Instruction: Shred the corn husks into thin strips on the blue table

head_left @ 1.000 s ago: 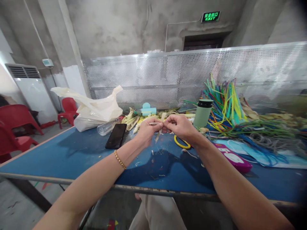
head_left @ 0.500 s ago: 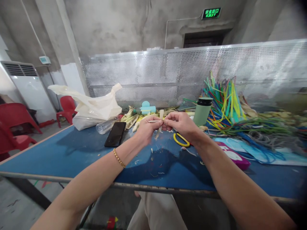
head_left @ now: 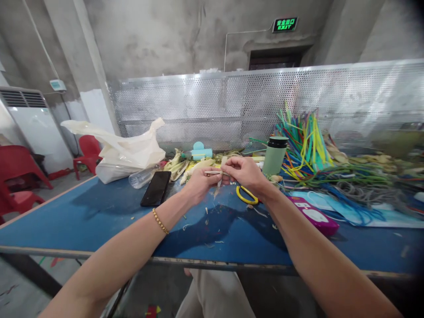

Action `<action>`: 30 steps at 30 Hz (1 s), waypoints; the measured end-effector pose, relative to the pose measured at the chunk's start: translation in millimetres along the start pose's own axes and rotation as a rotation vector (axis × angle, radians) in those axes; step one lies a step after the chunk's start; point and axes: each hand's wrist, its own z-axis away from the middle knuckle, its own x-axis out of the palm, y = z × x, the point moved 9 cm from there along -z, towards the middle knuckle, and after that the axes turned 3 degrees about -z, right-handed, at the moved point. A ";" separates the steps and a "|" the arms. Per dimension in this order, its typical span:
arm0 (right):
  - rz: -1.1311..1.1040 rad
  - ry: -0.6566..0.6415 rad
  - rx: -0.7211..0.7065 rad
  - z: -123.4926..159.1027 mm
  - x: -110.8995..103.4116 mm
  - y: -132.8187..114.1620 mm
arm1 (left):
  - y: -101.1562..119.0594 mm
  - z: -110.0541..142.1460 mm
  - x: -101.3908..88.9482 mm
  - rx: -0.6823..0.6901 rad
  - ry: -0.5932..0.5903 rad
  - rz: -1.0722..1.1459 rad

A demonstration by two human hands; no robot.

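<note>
Pale, flat strips that look like corn husk (head_left: 217,190) cross each other between my two hands, above the table. My left hand (head_left: 200,183) is closed, pinching the crossed strips between thumb and fingers, and a gold bead bracelet circles that wrist. From the right, my right hand (head_left: 247,173) is closed too, its thumb and fingertips pinched on the strips at the crossing. The fingers partly hide where the strips meet. Yellow-handled scissors (head_left: 247,195) lie just under my right hand, their blades mostly covered. Husk pieces (head_left: 177,168) lie behind my left hand.
On the blue table (head_left: 109,225) are a black phone (head_left: 155,189), a clear bottle (head_left: 141,178), a white plastic bag (head_left: 129,152), a green flask (head_left: 274,155), a purple box (head_left: 316,218), blue masks (head_left: 357,210) and coloured strands (head_left: 311,141). A perforated metal screen (head_left: 198,110) stands behind.
My right fingertips have risen slightly relative to my left hand, showing more of the left fingers. Both hands still hold the strips. The whole view has shifted a little.
</note>
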 end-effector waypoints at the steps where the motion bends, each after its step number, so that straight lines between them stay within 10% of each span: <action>1: -0.035 -0.008 0.000 0.7 1.5 -1.2 | 0.9 1.0 1.5 -0.007 -0.010 -0.009; 11: -0.111 -0.048 -0.035 3.4 10.2 -9.7 | -9.2 1.0 -5.6 -0.120 0.091 0.085; 30: -0.072 0.036 0.064 4.8 7.2 -6.1 | 3.2 4.4 3.5 0.127 0.088 -0.149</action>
